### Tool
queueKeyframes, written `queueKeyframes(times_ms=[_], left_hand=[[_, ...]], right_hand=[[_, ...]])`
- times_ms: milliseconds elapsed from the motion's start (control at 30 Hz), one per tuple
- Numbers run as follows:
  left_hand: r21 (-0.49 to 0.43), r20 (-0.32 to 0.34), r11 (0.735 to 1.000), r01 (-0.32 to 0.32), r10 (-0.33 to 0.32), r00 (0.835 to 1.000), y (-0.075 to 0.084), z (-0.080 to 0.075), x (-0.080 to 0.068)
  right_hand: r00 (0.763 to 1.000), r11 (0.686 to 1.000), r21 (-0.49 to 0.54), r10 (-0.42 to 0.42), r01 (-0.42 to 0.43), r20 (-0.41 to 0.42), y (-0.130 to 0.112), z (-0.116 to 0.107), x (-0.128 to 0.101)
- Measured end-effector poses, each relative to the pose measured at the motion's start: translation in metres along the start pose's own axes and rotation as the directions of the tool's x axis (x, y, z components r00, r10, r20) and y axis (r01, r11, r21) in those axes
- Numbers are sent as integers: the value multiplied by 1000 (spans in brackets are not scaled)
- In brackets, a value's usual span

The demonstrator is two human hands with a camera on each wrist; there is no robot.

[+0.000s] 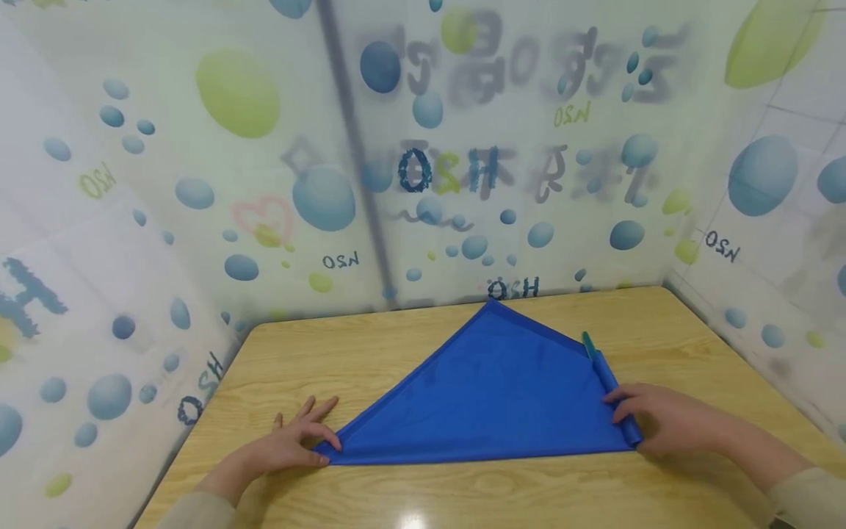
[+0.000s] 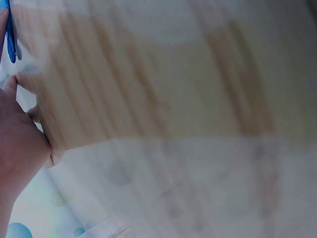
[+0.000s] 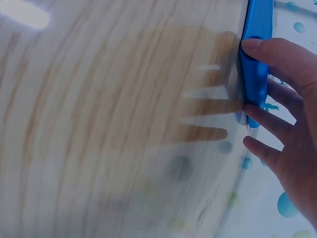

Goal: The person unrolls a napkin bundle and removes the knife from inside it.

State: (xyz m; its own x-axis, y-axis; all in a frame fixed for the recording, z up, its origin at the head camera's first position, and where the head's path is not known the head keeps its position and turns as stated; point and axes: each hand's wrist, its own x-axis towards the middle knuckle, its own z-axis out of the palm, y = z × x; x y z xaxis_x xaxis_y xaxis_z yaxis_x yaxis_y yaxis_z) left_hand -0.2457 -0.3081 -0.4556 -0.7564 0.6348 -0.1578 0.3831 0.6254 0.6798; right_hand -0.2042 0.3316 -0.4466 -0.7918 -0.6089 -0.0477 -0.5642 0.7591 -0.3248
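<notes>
Blue sheet (image 1: 489,389) lies spread flat on wood-grain counter (image 1: 344,367), far corner near patterned wall (image 1: 297,283), right edge rolled. Left hand (image 1: 291,441) pinches left corner, other fingers outstretched. Right hand (image 1: 670,417) grips roll (image 1: 606,373); green tip (image 1: 587,344) at roll's far end.

We see a pale beige left sleeve (image 1: 198,512) and a matching right sleeve (image 1: 813,498), each ending short of the bare left hand (image 1: 289,442) and bare right hand (image 1: 674,419), with a dark sliver (image 1: 780,523), too cropped to identify, below the right sleeve.
</notes>
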Motion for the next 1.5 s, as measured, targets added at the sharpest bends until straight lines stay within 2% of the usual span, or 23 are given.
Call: queueKeyframes(times_ms=[233,633,1067,1267,1500], left_hand=[[-20,3,1000,-12,12,1000,1,-1,-1],[11,4,1000,-3,3,1000,0,-2,0],[10,8,1000,-3,3,1000,-1,0,0],[-10,10,1000,-7,7,1000,-2,-1,0],[7,11,1000,2,-2,1000,-3,0,1]], right_hand=[[996,997,-28,-68,67,-62,5,1,-2],[998,999,31,45,-44,-36,10,-1,-9],[1000,1000,-22,14,-14,-12,13,-2,-13],[999,999,-5,32,-32,-26,15,-4,-15],[998,998,31,63,-62,-24,15,-4,-17]])
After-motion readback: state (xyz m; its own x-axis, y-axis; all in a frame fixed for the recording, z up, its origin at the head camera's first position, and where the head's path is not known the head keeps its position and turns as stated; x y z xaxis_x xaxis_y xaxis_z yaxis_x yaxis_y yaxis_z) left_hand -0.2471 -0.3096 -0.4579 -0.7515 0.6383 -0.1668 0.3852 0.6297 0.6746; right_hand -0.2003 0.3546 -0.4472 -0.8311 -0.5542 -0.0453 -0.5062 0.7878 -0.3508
